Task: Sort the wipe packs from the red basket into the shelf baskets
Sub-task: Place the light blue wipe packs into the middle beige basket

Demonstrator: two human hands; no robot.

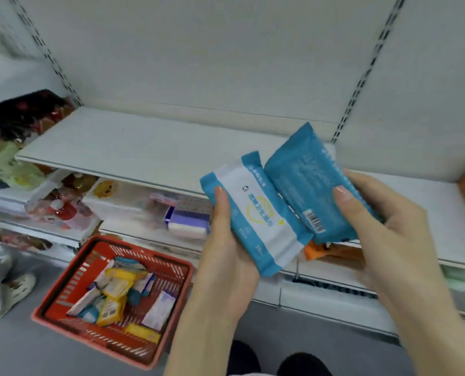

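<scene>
While the wide white shelf board (144, 142) runs across the view w/ lower tiers under it, the job looks only partly done, prob. early-to-mid. The red basket (63, 290) sits on the floor at lower left, just in front of the bottom tier, and holds a loose heap of small wipe packs (117, 291) (yellow, white, purple-ish, blue), so plenty left to sort. On a tier behind it, a clear shelf bin (144, 191) holds purple-and-white packs (189, 223), and an orange pack (318, 251) shows further right at approx. the same level. Both are blurred; can't tell if they came from the basket. Left hand (225, 256) grips a blue-and-white pack (255, 221), thumb across its front, fingers behind it & out of sight. Right hand (383, 229) grips a plain blue pack (307, 180), barcode side up, thumb on top, fingers under. Both packs are held up in front of the shelf edge, side by side, edges touching or overlapping, neither placed yet. My read: these two still need a bin, then many more trips to the basket.
</scene>
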